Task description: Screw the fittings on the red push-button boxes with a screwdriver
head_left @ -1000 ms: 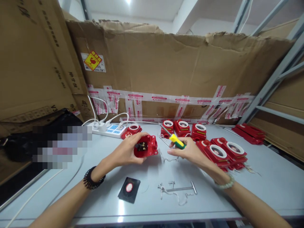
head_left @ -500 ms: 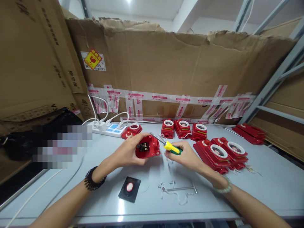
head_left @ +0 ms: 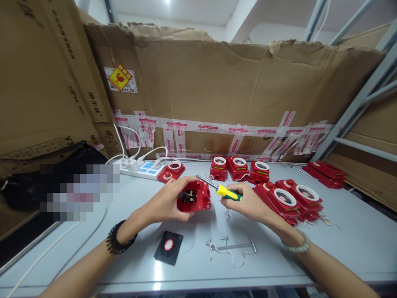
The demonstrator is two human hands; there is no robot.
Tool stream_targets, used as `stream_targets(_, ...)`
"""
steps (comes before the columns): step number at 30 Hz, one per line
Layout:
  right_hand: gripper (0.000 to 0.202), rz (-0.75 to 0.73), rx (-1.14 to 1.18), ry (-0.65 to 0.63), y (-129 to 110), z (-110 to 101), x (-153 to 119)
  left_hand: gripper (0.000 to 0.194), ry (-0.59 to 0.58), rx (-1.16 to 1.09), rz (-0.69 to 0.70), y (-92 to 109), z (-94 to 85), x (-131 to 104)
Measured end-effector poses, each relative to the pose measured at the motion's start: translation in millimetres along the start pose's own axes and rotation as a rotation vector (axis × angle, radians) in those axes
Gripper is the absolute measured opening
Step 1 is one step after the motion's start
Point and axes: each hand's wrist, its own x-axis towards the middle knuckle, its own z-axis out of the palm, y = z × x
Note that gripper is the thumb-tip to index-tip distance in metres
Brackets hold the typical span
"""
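Big brown cardboard sheet (head_left: 201,78) across the back, creased, top edge torn and ragged, strips of pink-printed tape along its lower part. Pale table (head_left: 198,275) in front, smooth, slightly glossy. Grey metal frame (head_left: 350,103) slants up at the right. White plastic power strip (head_left: 147,169) with blue socket faces near the cardboard, left of centre, plugs and cables in it.

Finished-looking red boxes with round white-rimmed windows: three (head_left: 237,167) at the back, two (head_left: 269,196) just beside the right forearm, larger.

Left hand (head_left: 167,198) grips an open red box (head_left: 204,196) from its left side, fingers over the top, thumb below; hollow faces the camera, dark block with brassy bits inside. Box sits between the hands, right hand apart from it. Whether it touches the table, can't tell.

Right hand (head_left: 248,200) is closed round the yellow-and-green handle of a screwdriver (head_left: 228,192); metal shaft points up-left, tip over the box's upper edge, contact unclear.

Nearer the front: T-shaped metal rod (head_left: 235,247), shiny, straight; flat black square plate (head_left: 167,254), white-and-red disc in its middle; thin, curling white string (head_left: 237,263); small silvery screws (head_left: 210,244).
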Motion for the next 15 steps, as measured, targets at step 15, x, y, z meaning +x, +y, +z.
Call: stream_targets(15, 0.028, 0.042, -0.006, -0.046, -11.8, -61.5, -10.5, 0.07, 0.116, 0.072, -0.039, -13.4, -19.5, 1.2)
